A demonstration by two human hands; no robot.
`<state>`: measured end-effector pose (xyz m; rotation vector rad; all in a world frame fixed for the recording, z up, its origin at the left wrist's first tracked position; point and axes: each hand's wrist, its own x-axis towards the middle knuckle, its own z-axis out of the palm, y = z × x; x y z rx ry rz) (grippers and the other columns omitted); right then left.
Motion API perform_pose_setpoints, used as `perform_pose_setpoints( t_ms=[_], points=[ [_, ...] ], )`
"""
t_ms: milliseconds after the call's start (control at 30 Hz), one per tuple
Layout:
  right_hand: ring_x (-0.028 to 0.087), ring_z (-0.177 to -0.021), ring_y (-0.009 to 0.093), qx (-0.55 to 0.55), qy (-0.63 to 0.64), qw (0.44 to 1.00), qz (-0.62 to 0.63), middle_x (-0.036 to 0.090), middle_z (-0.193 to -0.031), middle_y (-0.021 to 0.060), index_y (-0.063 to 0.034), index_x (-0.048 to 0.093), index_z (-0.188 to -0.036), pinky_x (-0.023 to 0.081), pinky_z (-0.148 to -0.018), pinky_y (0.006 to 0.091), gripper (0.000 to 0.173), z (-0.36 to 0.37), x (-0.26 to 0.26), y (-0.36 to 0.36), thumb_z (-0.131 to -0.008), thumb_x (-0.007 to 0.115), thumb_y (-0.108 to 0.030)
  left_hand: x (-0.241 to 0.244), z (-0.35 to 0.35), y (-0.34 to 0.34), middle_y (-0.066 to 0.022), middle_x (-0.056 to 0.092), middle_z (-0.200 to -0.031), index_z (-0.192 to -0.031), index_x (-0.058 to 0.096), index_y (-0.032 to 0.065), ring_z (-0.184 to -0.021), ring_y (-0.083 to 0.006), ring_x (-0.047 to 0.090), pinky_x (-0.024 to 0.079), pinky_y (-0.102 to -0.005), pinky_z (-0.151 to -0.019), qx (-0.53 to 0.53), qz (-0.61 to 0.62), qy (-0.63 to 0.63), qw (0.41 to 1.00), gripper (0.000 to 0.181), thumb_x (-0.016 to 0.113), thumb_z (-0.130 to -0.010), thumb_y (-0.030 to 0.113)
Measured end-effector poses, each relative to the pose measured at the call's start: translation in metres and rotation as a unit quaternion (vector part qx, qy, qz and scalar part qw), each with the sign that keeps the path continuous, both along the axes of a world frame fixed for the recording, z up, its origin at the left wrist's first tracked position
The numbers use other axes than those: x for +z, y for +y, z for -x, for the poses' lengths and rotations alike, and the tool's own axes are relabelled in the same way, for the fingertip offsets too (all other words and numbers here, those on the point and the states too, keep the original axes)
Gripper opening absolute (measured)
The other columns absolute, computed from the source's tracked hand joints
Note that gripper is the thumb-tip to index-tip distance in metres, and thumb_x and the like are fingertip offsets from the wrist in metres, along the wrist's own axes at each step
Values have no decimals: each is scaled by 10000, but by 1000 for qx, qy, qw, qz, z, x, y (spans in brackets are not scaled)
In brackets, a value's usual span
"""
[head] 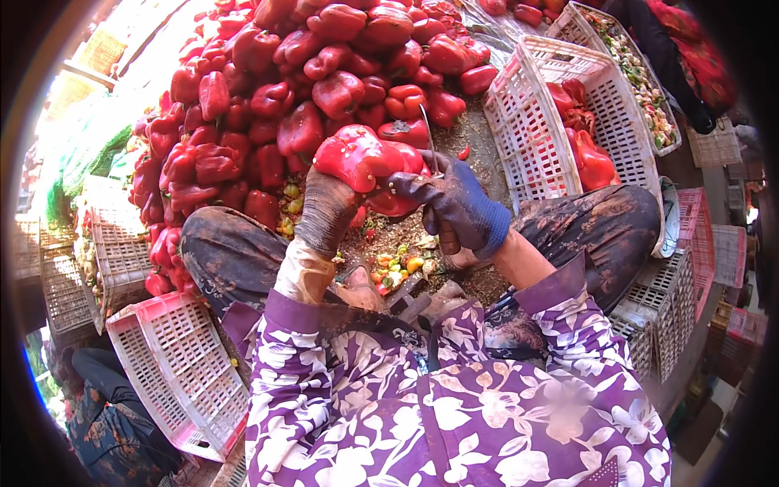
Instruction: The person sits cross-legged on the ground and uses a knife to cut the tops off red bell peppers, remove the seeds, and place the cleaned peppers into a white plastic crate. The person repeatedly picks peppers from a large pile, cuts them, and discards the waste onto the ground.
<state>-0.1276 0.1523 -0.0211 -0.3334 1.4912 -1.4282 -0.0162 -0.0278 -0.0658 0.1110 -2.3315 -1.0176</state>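
Observation:
My left hand (328,207), in a dirty striped knit glove, holds a large red bell pepper (359,159) with pale seeds stuck to its skin. The pepper looks cut, with its flesh spread between both hands. My right hand (453,198), in a blue and dark coated glove, grips a knife whose thin curved blade (428,131) points up and away beside the pepper. Its handle is mostly hidden in the fingers. Just beyond both hands rises a big heap of whole red bell peppers (298,85). Cut cores and seeds (395,268) lie on the floor below my hands.
At right, a white plastic crate (532,122) holds red peppers; behind it another crate (654,91) holds cores. An upturned or tilted pink-and-white crate (182,365) is at lower left. Stacked crates (657,310) stand at right. Other people (115,420) sit at lower left and upper right.

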Motion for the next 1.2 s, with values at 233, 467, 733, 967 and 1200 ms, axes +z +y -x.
perform_pose_setpoints(
  t_ms=[233,467,733,967,1200],
  points=[
    [535,-549,50,63,101,993,-6,689,-1014,70,-5,564,-1328,433,-458,219,556,5,2,0,-853,786,-191,10,0,10,-109,688,-1117,-1025,695,122,-1081,-316,655,513,-424,-933,6,93,-34,995,351,778,-698,219],
    [663,-879,170,96,262,960,-32,719,-1016,93,-48,634,-1242,539,-784,326,518,-1,-10,3,-818,818,-281,19,-16,8,-120,668,-1192,-1208,648,60,-1091,-283,661,527,-369,-950,-61,21,-157,985,551,845,-707,175],
    [684,-903,187,80,309,947,-27,721,-1005,105,-24,625,-1221,549,-831,345,479,-3,-9,3,-827,795,-239,-5,-11,21,-134,666,-1131,-1207,642,69,-1040,-318,663,540,-384,-892,-31,-103,-107,988,609,860,-655,203],
    [646,-814,142,125,119,980,-102,714,-959,66,-62,631,-1237,530,-737,302,489,7,3,6,-838,780,-303,-2,-5,3,-131,679,-1087,-1172,656,58,-1006,-319,671,544,-385,-849,-143,194,-113,964,586,847,-681,316],
    [532,-512,55,58,-2,998,-22,669,-795,19,-18,649,-1202,404,-445,210,469,7,8,9,-846,730,-313,24,-32,5,-138,728,-1113,-970,741,13,-1092,-288,672,518,-404,-974,-163,-359,-129,910,254,742,-814,214]
  ],
)
